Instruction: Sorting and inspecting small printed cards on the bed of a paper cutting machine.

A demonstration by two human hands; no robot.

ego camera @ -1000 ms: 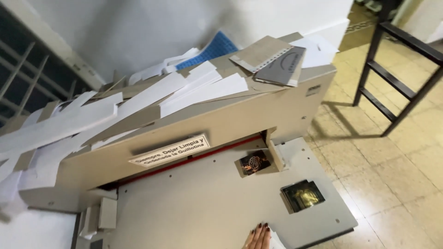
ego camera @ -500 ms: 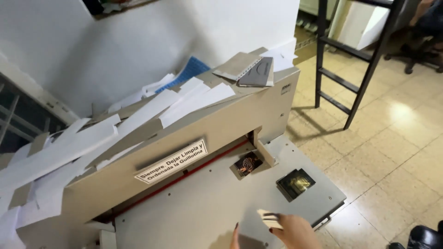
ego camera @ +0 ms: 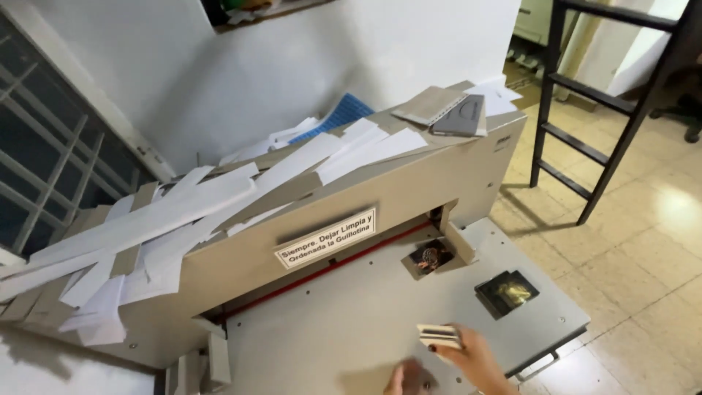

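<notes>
My right hand is low at the front of the grey cutter table and holds a small stack of pale cards by its edge. My left hand shows only as fingertips at the bottom edge, resting on the table beside the right hand; whether it holds anything is hidden. A small stack of dark printed cards lies by the red line at the blade opening. Another dark stack sits on the table's right side.
Long white paper offcuts are heaped on top of the beige paper guillotine, with grey booklets at its right end. A dark metal ladder frame stands on the tiled floor to the right. A barred window is at left.
The view has swung and risen slightly. My right hand has come further up onto the table with the pale cards, and left fingertips now show beside it.
</notes>
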